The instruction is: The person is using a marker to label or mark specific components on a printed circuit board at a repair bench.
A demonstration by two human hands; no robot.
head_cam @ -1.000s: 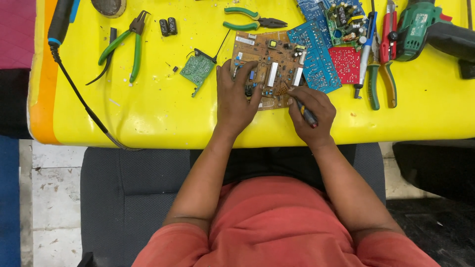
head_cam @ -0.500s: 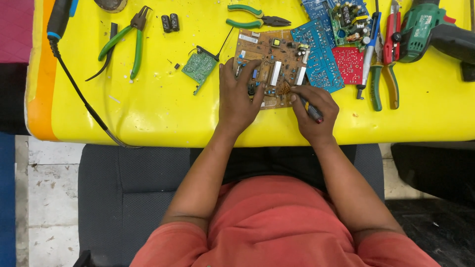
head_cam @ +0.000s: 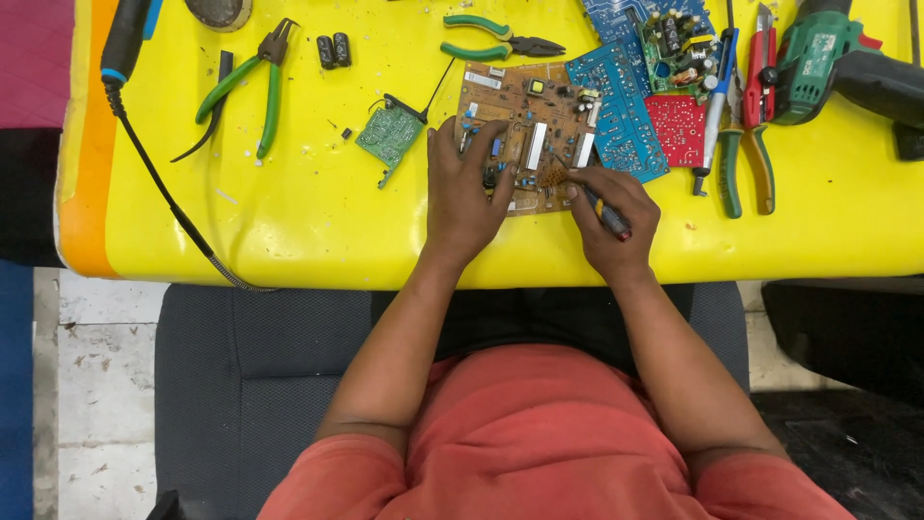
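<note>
Left hand point(head_cam: 469, 197): flat, fingers spread, pressing down the brown circuit board point(head_cam: 525, 135). Right hand point(head_cam: 608, 217): closed around a small screwdriver point(head_cam: 589, 197), tip angled up-left onto the board's lower right corner. Board lies on yellow surface point(head_cam: 289, 221), directly ahead of both hands; blue board point(head_cam: 616, 120) adjoining at right.

Electronics repair workshop: circuit boards point(head_cam: 616, 106), pliers point(head_cam: 245, 82), drill point(head_cam: 828, 58) on yellow bench point(head_cam: 289, 212).

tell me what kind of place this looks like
Probably an electronics repair bench. The left hand steadies a brown circuit board while the right hand works a small screwdriver; pliers and a green power drill lie on the yellow table.
</note>
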